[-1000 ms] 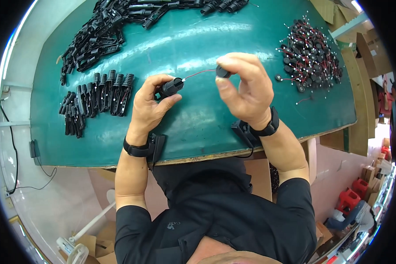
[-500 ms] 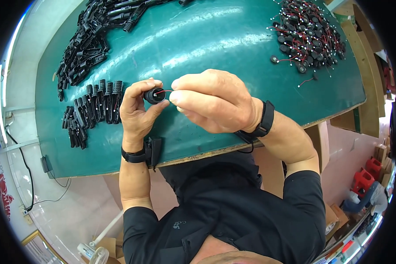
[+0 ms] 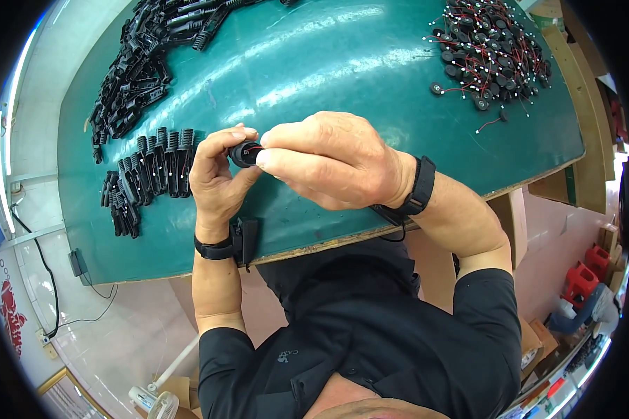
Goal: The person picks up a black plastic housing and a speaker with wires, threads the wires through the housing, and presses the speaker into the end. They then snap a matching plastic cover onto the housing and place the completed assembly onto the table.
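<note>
My left hand (image 3: 213, 183) is closed around a black round-mouthed plastic housing (image 3: 237, 155), its open end turned toward my right hand. A thin red wire (image 3: 256, 147) runs from inside that mouth to the fingertips of my right hand (image 3: 342, 164). Thumb and fingers of the right hand are pinched on the wire, right at the rim of the opening. Whatever else sits between those fingertips is hidden. To the left of my left hand lies a row of black ribbed housings (image 3: 169, 164), several showing small white wire ends.
A large heap of black ribbed parts (image 3: 129, 91) covers the far left of the green table (image 3: 314, 77). At the far right is a pile of small black discs with red wires (image 3: 493, 56). Cardboard boxes (image 3: 573, 105) stand beyond the right edge; red plastic stools (image 3: 580, 283) are on the floor.
My right hand has moved slightly left, its fingertips now closer to the housing's mouth. Less of the red wire shows between them. The left hand keeps its hold.
</note>
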Available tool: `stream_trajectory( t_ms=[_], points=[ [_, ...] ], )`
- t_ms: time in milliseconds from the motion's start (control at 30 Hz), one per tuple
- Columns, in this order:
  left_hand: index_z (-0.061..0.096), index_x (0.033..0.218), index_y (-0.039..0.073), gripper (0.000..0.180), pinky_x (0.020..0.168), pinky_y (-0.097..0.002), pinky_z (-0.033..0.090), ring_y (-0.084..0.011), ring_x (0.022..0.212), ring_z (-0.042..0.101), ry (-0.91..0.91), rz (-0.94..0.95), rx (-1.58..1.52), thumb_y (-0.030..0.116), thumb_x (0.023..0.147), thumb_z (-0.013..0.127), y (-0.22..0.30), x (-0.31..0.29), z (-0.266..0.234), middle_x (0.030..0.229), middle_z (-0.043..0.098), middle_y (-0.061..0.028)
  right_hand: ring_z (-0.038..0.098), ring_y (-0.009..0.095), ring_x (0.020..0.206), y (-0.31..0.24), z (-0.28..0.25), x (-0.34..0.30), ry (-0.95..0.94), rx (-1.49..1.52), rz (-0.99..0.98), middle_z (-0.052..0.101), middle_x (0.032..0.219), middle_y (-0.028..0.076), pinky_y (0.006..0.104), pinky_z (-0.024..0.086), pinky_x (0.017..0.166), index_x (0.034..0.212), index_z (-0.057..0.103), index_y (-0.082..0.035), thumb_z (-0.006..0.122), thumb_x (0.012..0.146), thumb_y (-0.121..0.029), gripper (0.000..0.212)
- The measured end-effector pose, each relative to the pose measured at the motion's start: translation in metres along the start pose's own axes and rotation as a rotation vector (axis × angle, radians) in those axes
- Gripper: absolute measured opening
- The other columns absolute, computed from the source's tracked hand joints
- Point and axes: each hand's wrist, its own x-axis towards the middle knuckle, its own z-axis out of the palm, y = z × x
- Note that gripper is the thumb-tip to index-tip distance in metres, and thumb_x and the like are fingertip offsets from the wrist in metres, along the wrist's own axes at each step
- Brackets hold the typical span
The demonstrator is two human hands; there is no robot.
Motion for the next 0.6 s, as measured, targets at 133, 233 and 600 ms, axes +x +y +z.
stream_trajectory(
  t_ms=[133,233,600],
  points=[
    [0.061,0.123,0.004,0.055,0.114,-0.0469,0.047,-0.0249,0.114,0.069,-0.004,-0.004,-0.005,-0.002,0.076,0.09,0.001,0.0,0.0,0.119,0.071,-0.0123,0.07,0.022,0.078,0.001,0.0,0.0,-0.018,-0.003,0.004,0.071,0.106,0.016,0.0311,0.058,0.064,0.112,0.07,0.001,0.075,0.079,0.008,0.035],
    [0.062,0.123,0.004,0.054,0.113,-0.046,0.047,-0.025,0.114,0.069,-0.002,-0.012,-0.001,-0.002,0.076,0.09,0.003,0.0,0.001,0.119,0.071,-0.0124,0.07,0.023,0.079,0.002,0.002,0.001,-0.04,0.002,0.012,0.071,0.106,0.015,0.0317,0.059,0.064,0.113,0.069,0.001,0.075,0.079,0.008,0.035],
    [0.069,0.12,0.002,0.049,0.092,-0.0338,0.056,-0.0243,0.104,0.071,-0.007,-0.021,0.191,0.003,0.076,0.091,0.02,0.001,-0.006,0.112,0.074,-0.0128,0.071,0.023,0.077,0.0,0.012,0.002,-0.05,0.015,0.234,0.071,0.104,0.012,0.0313,0.06,0.067,0.116,0.069,-0.002,0.08,0.077,0.008,0.041]
  ],
)
